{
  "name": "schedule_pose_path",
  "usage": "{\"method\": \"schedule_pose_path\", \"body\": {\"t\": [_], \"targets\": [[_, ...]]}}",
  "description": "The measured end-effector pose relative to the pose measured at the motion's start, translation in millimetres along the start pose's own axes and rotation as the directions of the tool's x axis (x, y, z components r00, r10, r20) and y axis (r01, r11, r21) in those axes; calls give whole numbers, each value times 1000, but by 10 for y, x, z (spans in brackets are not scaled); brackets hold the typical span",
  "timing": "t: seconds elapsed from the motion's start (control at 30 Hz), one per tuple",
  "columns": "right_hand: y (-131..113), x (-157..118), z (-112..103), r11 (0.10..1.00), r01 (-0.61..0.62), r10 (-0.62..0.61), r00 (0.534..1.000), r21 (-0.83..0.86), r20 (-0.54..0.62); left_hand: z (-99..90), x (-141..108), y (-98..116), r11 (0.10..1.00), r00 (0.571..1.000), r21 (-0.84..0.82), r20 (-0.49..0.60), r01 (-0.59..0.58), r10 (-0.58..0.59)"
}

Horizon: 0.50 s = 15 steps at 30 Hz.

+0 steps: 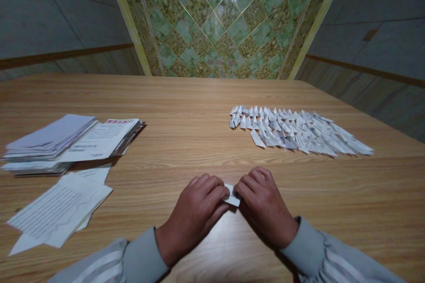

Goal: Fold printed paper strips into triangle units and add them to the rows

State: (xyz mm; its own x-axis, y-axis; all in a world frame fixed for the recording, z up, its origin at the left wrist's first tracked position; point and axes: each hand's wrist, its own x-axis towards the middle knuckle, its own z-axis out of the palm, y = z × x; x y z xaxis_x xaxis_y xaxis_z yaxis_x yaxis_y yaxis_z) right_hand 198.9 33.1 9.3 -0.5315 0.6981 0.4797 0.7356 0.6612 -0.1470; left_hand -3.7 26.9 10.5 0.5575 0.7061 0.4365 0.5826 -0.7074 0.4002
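Now the small paper piece (233, 200) slants ten-to-four o'clock, pinched by my left hand (198, 205), aimed at two, and right hand (264, 203), at ten.

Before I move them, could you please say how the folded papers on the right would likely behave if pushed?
The folded papers look light, being small paper pieces. Their peaked folds suggest some stiffness but could crush. Packed closely, one pushed might shift its neighbours.

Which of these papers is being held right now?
The small white piece between the left grip and right grip; the folded pieces in rows and the sheets at left lie untouched.
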Motion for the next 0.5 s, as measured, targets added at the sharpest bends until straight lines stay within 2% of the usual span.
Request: {"method": "schedule_pose_path", "body": {"t": [0.13,0.23,0.37,0.5], "targets": [[-2,3,14,997,50,-47,997,-51,59,37,1,-36,991,995,134,104,-22,8],[11,4,-20,997,63,-57,991,-48,120,47,-8,-59,984,990,175,138,-22,-2],[55,-6,-79,999,49,-51,981,19,185,50,-33,-53,990,991,142,134,13,-32],[127,-22,-98,992,14,-40,979,127,199,62,-56,-28,994,991,90,117,55,-65]]}}
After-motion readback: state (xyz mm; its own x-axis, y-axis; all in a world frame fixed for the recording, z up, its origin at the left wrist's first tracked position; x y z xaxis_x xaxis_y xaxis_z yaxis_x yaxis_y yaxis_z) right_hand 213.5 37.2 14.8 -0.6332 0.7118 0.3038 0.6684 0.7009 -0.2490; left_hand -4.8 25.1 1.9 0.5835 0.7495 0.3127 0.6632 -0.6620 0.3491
